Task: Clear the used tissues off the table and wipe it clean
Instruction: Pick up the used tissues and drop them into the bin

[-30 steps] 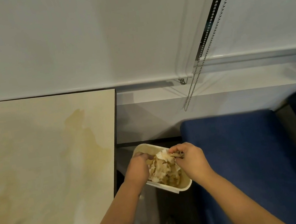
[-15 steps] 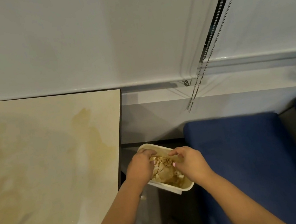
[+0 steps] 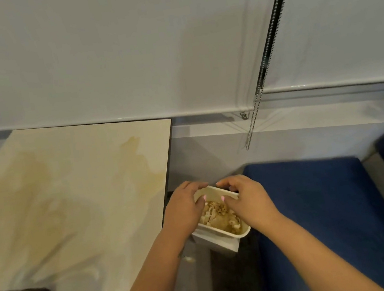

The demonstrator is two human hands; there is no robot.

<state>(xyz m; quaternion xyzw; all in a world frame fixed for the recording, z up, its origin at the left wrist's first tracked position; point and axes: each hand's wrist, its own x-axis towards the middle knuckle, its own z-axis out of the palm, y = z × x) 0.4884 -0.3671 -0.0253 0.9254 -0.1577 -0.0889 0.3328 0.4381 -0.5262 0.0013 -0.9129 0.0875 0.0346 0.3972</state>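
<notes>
**Tissues binned, table still stained**

Both hands gripped the far rim of the small white bin (image 3: 235, 235) between table and seat: the left hand (image 3: 184, 212) and right hand (image 3: 247, 199) curled over it, probably steadying it. The used tissues (image 3: 218, 216) lay inside. The table (image 3: 69, 202), left, bore a tan smear.

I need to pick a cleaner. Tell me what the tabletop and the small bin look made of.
The tabletop looks like glossy beige laminate or polished stone: it mirrors a light and has a thin dark edge, so I cannot say which. The bin looks like smooth matte cream plastic, with thin walls and a rounded rim.
</notes>
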